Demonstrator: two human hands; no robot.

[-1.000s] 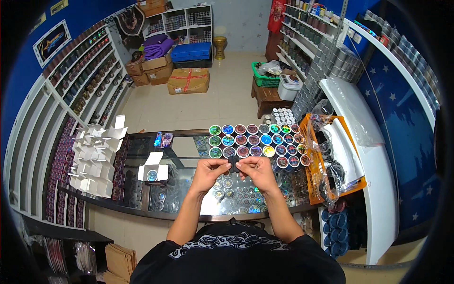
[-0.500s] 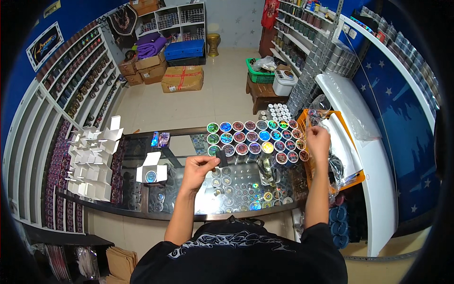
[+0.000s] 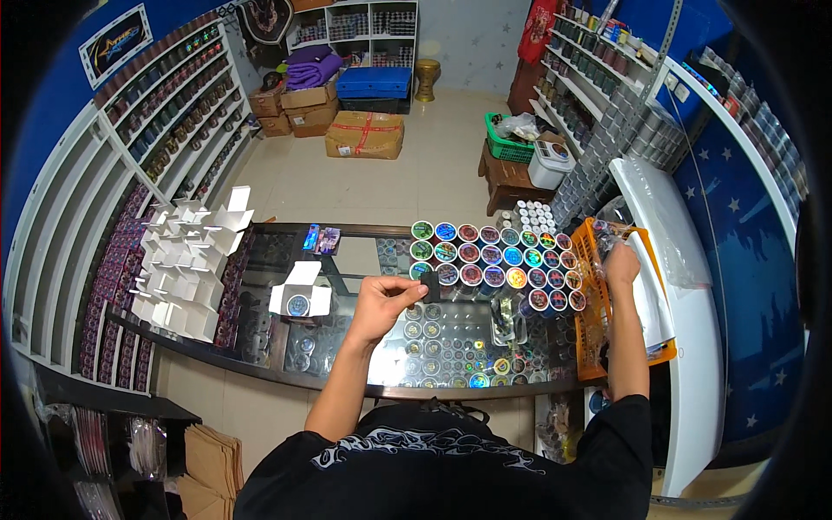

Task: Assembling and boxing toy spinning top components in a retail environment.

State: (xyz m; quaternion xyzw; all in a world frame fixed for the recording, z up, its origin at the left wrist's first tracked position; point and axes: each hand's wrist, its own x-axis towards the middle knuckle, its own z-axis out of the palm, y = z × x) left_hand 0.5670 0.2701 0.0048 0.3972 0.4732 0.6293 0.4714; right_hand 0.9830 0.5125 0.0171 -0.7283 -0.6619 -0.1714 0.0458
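Note:
My left hand (image 3: 381,305) is closed over the glass counter, with a small flat black piece (image 3: 432,285) pinched between thumb and fingers. That piece hangs in front of the lower left end of several rows of round tubs (image 3: 469,252) with shiny coloured lids. To the right, my right hand (image 3: 621,264) reaches over an orange basket (image 3: 589,351). Its fingers look bent together beside clear plastic; what they hold cannot be made out. Inside the basket lie white sheets (image 3: 652,295). An opened white box (image 3: 302,290) with a round blue-labelled item stands left of my left hand.
Several open white cartons (image 3: 178,282) are massed at the counter's left end. Small printed boxes (image 3: 326,240) lie near the counter's far edge. White-topped spools (image 3: 535,213) stand behind the tubs. Beyond are a taped cardboard box (image 3: 365,136) and a wooden stool (image 3: 510,180).
My right hand has moved from the basket's left edge further over its inside, and the clear plastic raised there has come down. My left hand still pinches the black piece. The whole view has shifted.

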